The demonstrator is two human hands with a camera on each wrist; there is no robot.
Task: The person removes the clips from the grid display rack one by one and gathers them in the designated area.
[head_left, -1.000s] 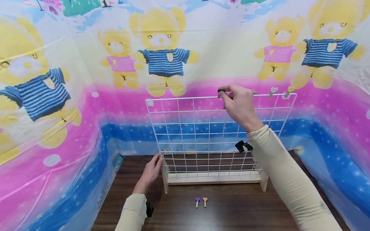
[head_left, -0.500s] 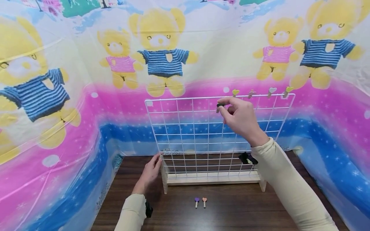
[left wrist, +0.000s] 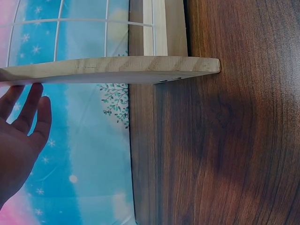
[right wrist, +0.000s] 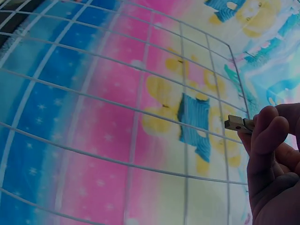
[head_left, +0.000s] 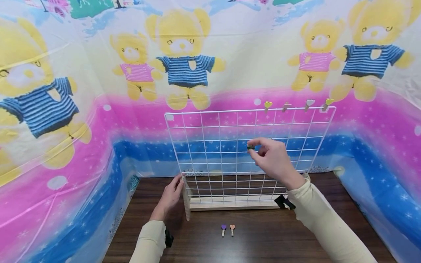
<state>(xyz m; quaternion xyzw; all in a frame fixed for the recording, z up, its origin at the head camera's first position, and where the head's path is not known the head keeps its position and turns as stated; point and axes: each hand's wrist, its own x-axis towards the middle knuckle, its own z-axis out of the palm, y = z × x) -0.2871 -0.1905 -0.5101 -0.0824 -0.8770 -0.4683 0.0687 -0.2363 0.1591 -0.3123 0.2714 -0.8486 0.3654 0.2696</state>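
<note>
My right hand (head_left: 273, 157) pinches a small wooden clothespin (right wrist: 236, 123) between thumb and fingertips, in front of the middle of a white wire grid (head_left: 237, 128). In the head view only a dark green bit of the clothespin shows. My left hand (head_left: 171, 195) touches the outer side of the stand's left wooden leg (left wrist: 140, 64) with its fingertips, the fingers fairly straight in the left wrist view. Along the grid's top wire on the right sit several heart clothespins, among them a yellow one (head_left: 268, 105) and a white one (head_left: 309, 103).
On the dark wood table (head_left: 269, 237), in front of the stand, lie a purple heart clothespin (head_left: 223, 229) and an orange heart clothespin (head_left: 232, 229). A cloth printed with bears (head_left: 187, 69) hangs behind the grid and along both sides.
My right hand has come down from the grid's top wire to its middle, still pinching the clothespin. The yellow heart clothespin it covered now shows. My left hand has stayed in place.
</note>
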